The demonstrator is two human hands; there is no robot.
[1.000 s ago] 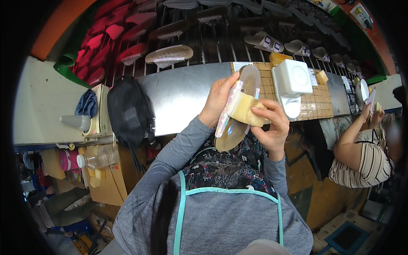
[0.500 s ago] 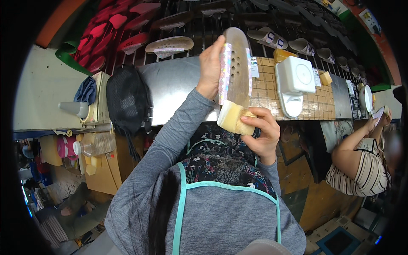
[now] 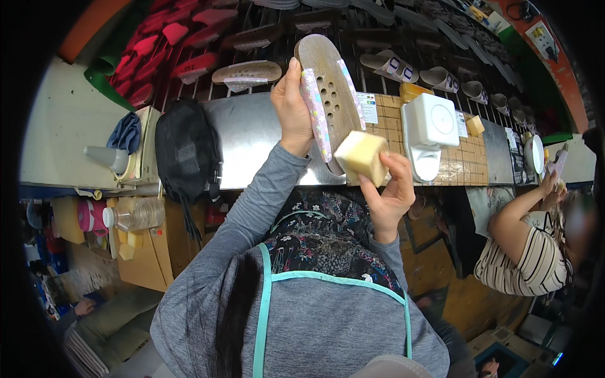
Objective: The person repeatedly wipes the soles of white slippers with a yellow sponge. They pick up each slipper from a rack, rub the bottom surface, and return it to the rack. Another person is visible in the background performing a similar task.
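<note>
My left hand grips a brown shoe sole by its left side and tilts it up over the bench. Several round holes run down its middle, and pastel glittery strips line both long sides. In my right hand is a yellow sponge block with a whitish end, pinched between thumb and fingers. The sponge's pale end is at the lower end of the sole; I cannot tell whether they touch. My left palm is hidden behind the sole.
A white lidded dispenser stands on the brown gridded mat. To the left lies a black mesh bag. Behind the bench, a rack holds shoe pieces. At the right, a person in a striped top handles a pale piece.
The sole has shifted left and tilted its top leftward. The sponge has moved right and turned, its pale end lifting from the sole's near end.
</note>
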